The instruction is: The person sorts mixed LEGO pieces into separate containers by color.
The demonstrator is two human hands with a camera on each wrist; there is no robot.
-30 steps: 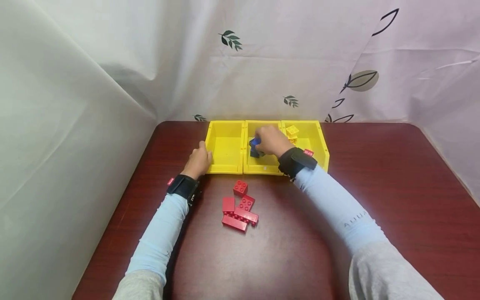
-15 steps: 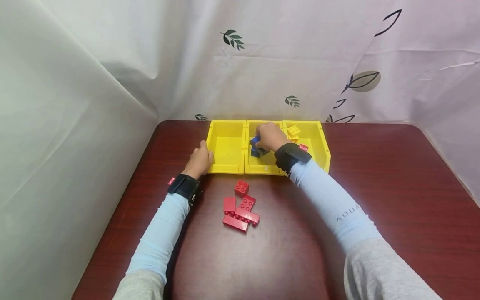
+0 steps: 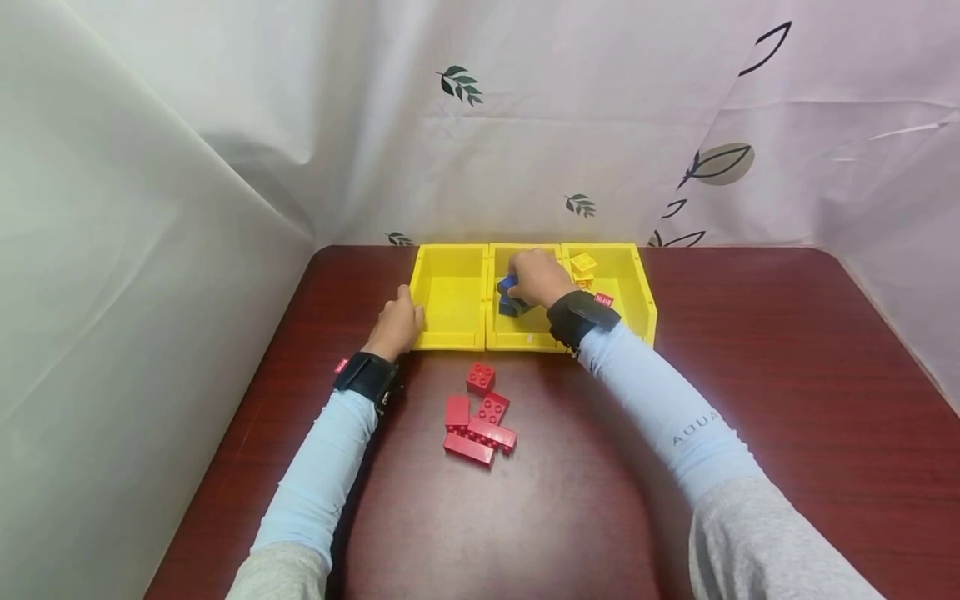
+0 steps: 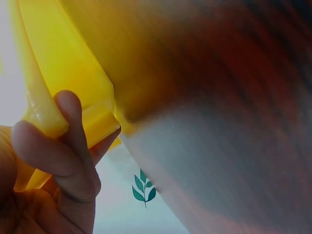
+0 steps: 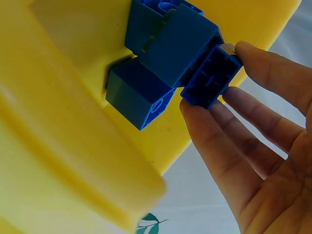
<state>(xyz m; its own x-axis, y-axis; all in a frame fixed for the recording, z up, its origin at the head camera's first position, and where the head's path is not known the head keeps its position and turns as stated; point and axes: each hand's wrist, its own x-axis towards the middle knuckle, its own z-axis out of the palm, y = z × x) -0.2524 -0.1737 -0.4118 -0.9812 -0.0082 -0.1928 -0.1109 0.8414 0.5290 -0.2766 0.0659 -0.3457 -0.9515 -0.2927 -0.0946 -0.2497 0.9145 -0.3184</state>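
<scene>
My left hand (image 3: 397, 323) grips the left wall of the left yellow bin (image 3: 448, 342), its fingers curled over the rim in the left wrist view. Over the middle yellow bin (image 3: 517, 342), my right hand (image 3: 538, 277) pinches a small blue toy brick (image 5: 210, 79) between thumb and fingertips. That brick's hollow underside shows in the right wrist view. It sits right beside a larger blue brick (image 5: 183, 46); whether the two are joined I cannot tell. Another blue brick (image 5: 139, 92) lies below them in the bin.
Several red bricks (image 3: 468, 448) lie on the dark red table (image 3: 510, 533) in front of the bins. The right yellow bin (image 3: 647, 300) holds yellow bricks (image 3: 583, 263) at its back left. A pale curtain (image 3: 375, 125) hangs close behind.
My right wrist has shifted slightly left, with the hand staying over the middle bin at the blue bricks. My left hand keeps its grip on the left bin.
</scene>
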